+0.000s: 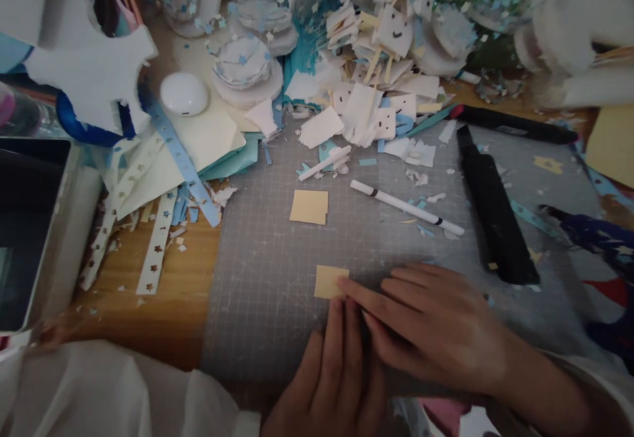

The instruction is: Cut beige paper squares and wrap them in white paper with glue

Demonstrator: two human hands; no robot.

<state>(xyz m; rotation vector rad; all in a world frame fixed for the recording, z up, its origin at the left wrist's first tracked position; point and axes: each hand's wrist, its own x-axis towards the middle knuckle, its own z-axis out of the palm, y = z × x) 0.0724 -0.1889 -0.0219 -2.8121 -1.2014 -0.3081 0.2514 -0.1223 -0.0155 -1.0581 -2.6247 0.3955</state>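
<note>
Both hands are working one small tan paper square (331, 281) at the 6 o'clock edge of the grey cutting mat (277, 331). The right hand (430, 325) is lying flat, fingers extended and close together, index fingertip pressing the square's right edge. The left hand (331, 377) is coming up from 6 o'clock, fingers together, tips touching the square's lower right corner. Neither is pinching it; both are pressing it down.

Risks, as I'm judging it:
- The square is light and is being held only at one edge, so the free left side could be pivoting or sliding under uneven finger pressure, giving a skewed crease.
- The hands are covering the right part of the piece, so alignment there is going unchecked.
- Lighting is looking dim, so the edges are reading poorly against the mat.

Surroundings:
- A second tan square (309, 206) is lying at 12 o'clock of the held one, apart from it.
- A white pen (407, 208) is lying diagonally at 1 o'clock, clear of the hands.
- A black cutter-like tool (493, 212) is sitting at 2 o'clock, just beyond the right hand's knuckles; a careless sweep could be knocking it.
- A scrap heap of white paper faces (381, 61) is crowding 12 o'clock.
- Punched paper strips (158, 245) are trailing over the wooden worktop (168, 311) at 9 o'clock.
- A laptop (30, 232) is sitting at far 9 o'clock.

Nothing is blocking the mat directly around the square.
</note>
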